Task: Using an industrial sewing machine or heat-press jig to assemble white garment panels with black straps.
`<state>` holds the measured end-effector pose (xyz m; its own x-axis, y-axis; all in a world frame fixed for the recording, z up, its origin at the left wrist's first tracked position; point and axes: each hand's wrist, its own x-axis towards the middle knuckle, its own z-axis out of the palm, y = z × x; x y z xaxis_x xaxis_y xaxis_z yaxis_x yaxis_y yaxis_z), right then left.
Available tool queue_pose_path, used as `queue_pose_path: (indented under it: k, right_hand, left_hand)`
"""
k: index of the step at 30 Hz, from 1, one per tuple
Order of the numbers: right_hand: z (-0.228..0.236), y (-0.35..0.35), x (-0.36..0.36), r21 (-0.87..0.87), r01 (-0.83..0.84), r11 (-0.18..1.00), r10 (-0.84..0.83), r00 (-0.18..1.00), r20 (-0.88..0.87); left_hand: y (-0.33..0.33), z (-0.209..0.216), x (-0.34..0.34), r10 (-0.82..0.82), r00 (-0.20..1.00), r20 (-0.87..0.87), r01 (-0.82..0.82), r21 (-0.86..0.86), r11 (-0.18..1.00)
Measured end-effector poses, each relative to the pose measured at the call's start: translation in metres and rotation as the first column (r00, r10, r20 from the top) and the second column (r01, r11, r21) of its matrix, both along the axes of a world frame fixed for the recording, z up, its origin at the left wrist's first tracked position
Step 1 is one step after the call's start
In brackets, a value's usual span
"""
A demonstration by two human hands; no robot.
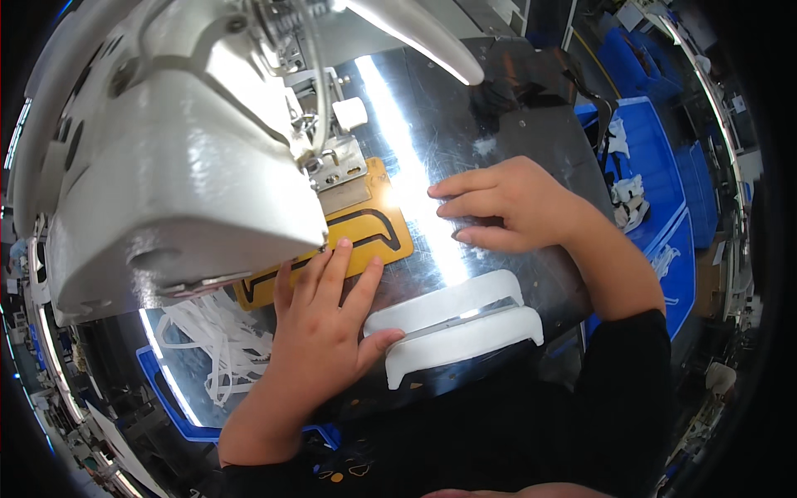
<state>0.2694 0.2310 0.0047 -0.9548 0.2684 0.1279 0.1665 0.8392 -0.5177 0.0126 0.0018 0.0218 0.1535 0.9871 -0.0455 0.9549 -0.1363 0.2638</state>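
Observation:
My left hand (pixel 328 319) lies flat with fingers spread, its fingertips on the near edge of a yellow template plate (pixel 390 217) with a dark curved slot. That plate sits partly under the head of a white industrial sewing machine (pixel 191 166). Its thumb reaches the left end of two white curved fabric pieces (pixel 465 332), which lie side by side near the table's front edge. Over the shiny table, right of the plate, my right hand (pixel 510 207) has its fingers apart and holds nothing.
White fabric strips (pixel 217 336) are heaped left of my left hand, above a blue bin (pixel 178 415). On the right, blue bins (pixel 643 166) hold white and dark cloth pieces. A metal bracket (pixel 332 158) stands beside the machine head.

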Motion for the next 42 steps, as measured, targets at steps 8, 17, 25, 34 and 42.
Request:
queue_pose_path:
  k: [8, 17, 25, 34, 42]
  right_hand:
    - [0.0, -0.005, -0.012, 0.004, 0.044, 0.999, -0.044, 0.999, -0.021]
    - [0.022, -0.008, -0.041, 0.18, 0.086, 0.98, -0.102, 0.991, 0.084]
    - [0.015, 0.003, -0.036, 0.525, -0.049, 0.85, 0.062, 0.998, -0.007]
    - [0.025, 0.001, -0.027, 0.73, -0.135, 0.67, 0.227, 0.973, -0.029]
    - [0.039, 0.023, -0.032, 0.803, 0.077, 0.592, 0.119, 0.976, -0.181]
  left_hand:
    - [-0.003, -0.015, 0.0, 0.02, 0.998, 0.061, -0.029, 0.153, 0.988]
    - [-0.051, 0.037, -0.005, -0.337, 0.893, 0.299, 0.067, 0.651, 0.756]
    - [-0.066, 0.021, -0.014, -0.373, 0.892, 0.258, 0.071, 0.733, 0.676]
    - [-0.06, 0.026, -0.005, -0.345, 0.901, 0.264, 0.07, 0.695, 0.716]
    - [-0.06, 0.029, 0.003, -0.315, 0.909, 0.274, 0.047, 0.683, 0.729]
